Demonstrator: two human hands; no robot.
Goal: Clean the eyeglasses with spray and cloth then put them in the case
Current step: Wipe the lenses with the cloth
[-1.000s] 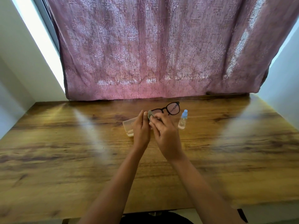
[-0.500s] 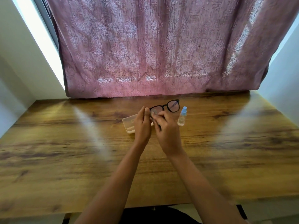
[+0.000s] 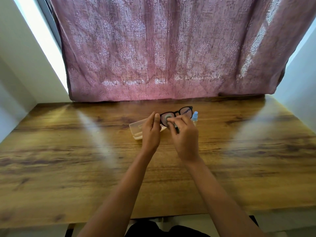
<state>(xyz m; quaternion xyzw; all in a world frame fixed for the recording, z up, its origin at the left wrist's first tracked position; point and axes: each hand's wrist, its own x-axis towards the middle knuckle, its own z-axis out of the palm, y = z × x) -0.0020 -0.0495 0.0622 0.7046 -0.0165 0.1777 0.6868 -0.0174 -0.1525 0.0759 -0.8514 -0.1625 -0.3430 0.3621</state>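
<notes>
Just wood tbl point(image 3: 68, 151) w/ glasses point(image 3: 186, 111), curtain point(image 3: 162, 48)

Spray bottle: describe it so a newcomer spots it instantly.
On the wooden table, below the pink curtain, look just beyond the right hand. The spray bottle stands upright beside the black eyeglasses: small, clear, the only thing with a pale blue cap.

One head-worn wide-angle view, looking forward and down.

The camera sits above the near edge of the wooden table point(image 3: 68, 168) and faces the pink curtain point(image 3: 153, 48) at its far side. The left hand point(image 3: 151, 132) and right hand point(image 3: 185, 135) meet near mid-frame, and the tabletop fills the lower half.
</notes>
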